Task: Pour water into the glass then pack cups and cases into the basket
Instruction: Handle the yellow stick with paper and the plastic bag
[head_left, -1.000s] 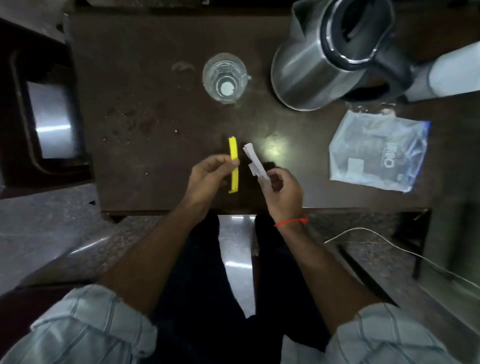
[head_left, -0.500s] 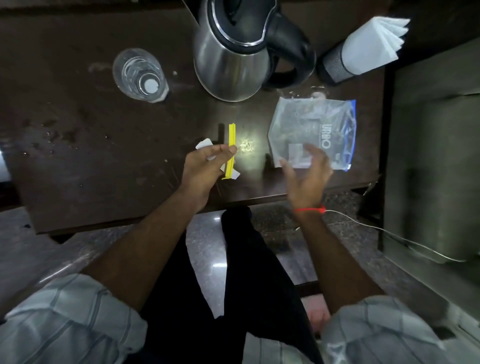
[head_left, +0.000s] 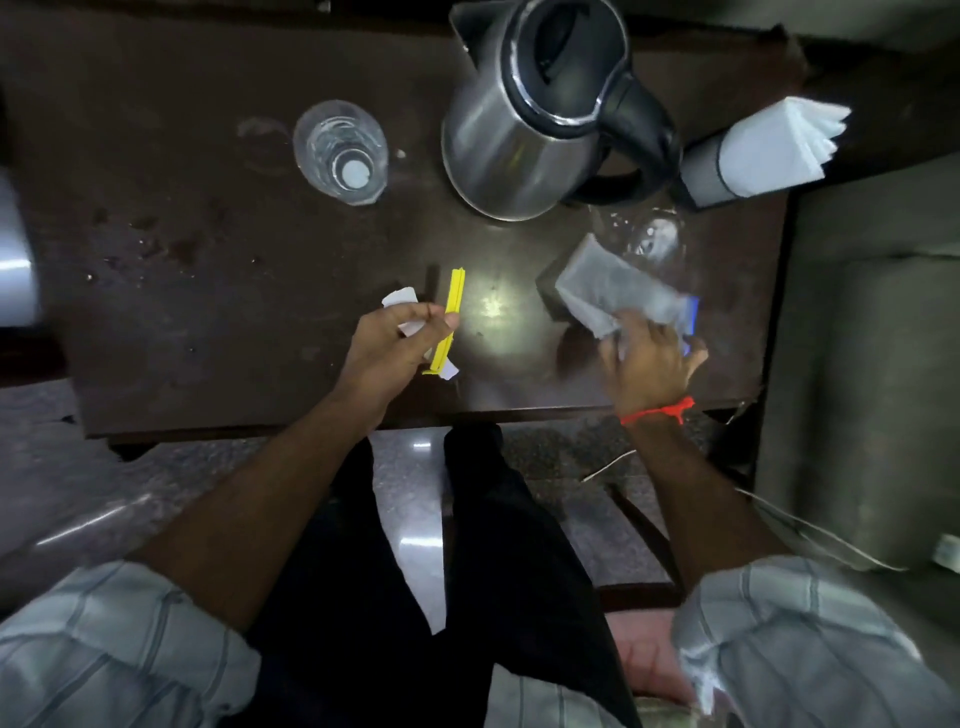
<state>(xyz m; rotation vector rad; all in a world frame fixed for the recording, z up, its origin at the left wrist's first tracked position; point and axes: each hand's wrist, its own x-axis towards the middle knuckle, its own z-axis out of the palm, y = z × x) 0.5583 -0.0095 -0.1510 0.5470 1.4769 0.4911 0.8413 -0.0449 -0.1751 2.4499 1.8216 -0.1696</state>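
Observation:
A clear glass (head_left: 340, 150) with water in it stands at the back of the dark table (head_left: 208, 291). A steel kettle (head_left: 524, 119) with a black handle stands to its right. My left hand (head_left: 395, 348) pinches a yellow strip (head_left: 451, 312) together with a white paper scrap (head_left: 401, 299) near the table's front edge. My right hand (head_left: 649, 358) grips a clear plastic zip bag (head_left: 618, 296) with a blue edge and holds it tilted up off the table.
A holder of white napkins (head_left: 774, 145) lies at the back right, next to the kettle. A thin white cable (head_left: 613, 465) runs across the floor under the table. A grey surface (head_left: 872, 405) borders the table on the right.
My right hand let go of the white paper, reached right to the plastic bag, gripped it and lifted it. My left hand now holds the paper with the yellow strip.

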